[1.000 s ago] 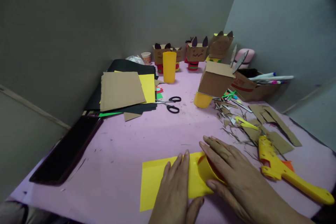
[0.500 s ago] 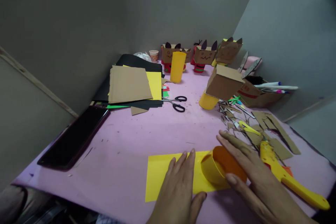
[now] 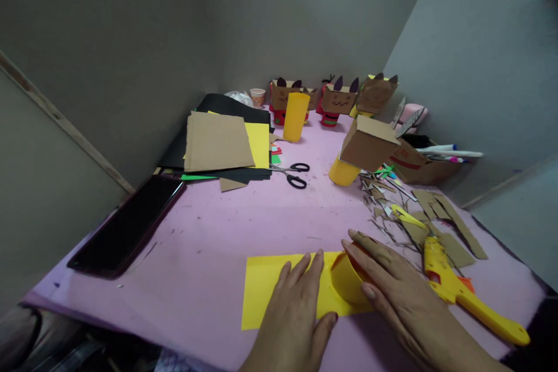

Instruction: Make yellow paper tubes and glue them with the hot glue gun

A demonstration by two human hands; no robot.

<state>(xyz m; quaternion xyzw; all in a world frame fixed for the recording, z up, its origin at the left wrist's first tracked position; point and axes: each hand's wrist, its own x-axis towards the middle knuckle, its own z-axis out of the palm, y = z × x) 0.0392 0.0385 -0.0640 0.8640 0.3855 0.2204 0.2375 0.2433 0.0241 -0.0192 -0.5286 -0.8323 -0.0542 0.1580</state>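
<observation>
A strip of yellow paper [image 3: 261, 285] lies flat near the table's front edge, its right end curled up into a loop. My left hand [image 3: 296, 308] rests flat on the strip, fingers stretched forward. Over the curled part of the paper [image 3: 346, 282] lies my right hand [image 3: 396, 296], fingers extended and palm against the outer side of the loop, covering much of it. A yellow glue gun [image 3: 457, 285] lies just right of that hand.
Black-handled scissors [image 3: 296, 174] lie mid-table. A yellow paper tube [image 3: 296, 117] and a cardboard box head on a yellow tube [image 3: 370, 142] stand farther back. Cardboard sheets [image 3: 218, 142] and a phone [image 3: 131, 226] are at left; scraps [image 3: 383, 197] litter the right.
My right hand has moved left and pressed further over the curled paper, hiding more of its opening. My left hand stays on the strip. The view has shifted slightly.
</observation>
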